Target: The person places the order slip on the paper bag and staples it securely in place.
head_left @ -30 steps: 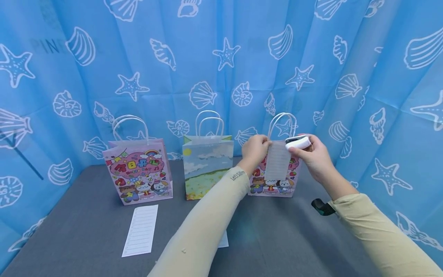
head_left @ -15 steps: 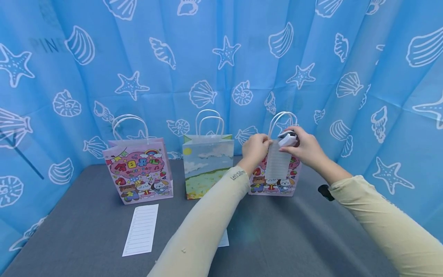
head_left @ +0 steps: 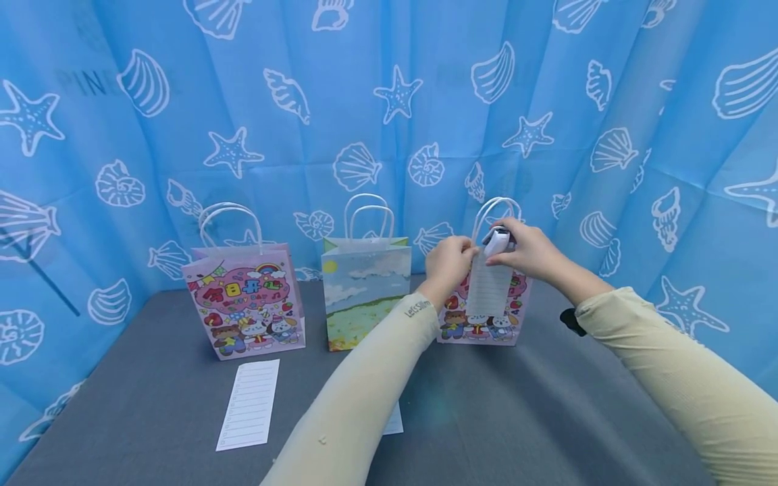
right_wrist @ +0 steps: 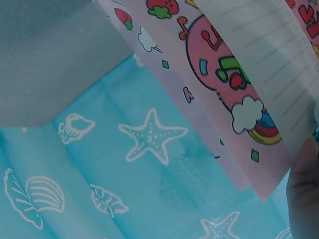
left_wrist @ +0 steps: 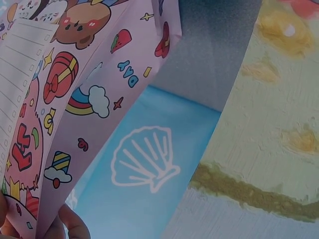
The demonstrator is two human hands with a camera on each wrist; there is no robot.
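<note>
In the head view, a pink cartoon paper bag [head_left: 515,322] with white handles stands upright on the right. A lined paper slip [head_left: 489,291] lies flat against its front, near the top edge. My left hand [head_left: 448,262] pinches the bag's top rim at the slip's upper left corner; its fingertips [left_wrist: 75,225] show low in the left wrist view. A small white stapler [head_left: 498,241] is gripped in my right hand [head_left: 530,252], over the slip's top edge. Whether its jaws touch the paper is hidden by the fingers. The right wrist view catches only part of that hand [right_wrist: 305,189].
Another pink cartoon bag [head_left: 243,297] stands at the left, and a landscape-print bag [head_left: 365,270] in the middle. One lined slip [head_left: 249,405] lies before the left bag; a second slip [head_left: 394,422] is mostly behind my left forearm. A blue shell-print curtain [head_left: 389,128] hangs behind the grey table [head_left: 486,418].
My right hand has moved left with the stapler, from the bag's right side onto the slip's top edge, and turned it more upright. The left hand has stayed in place.
</note>
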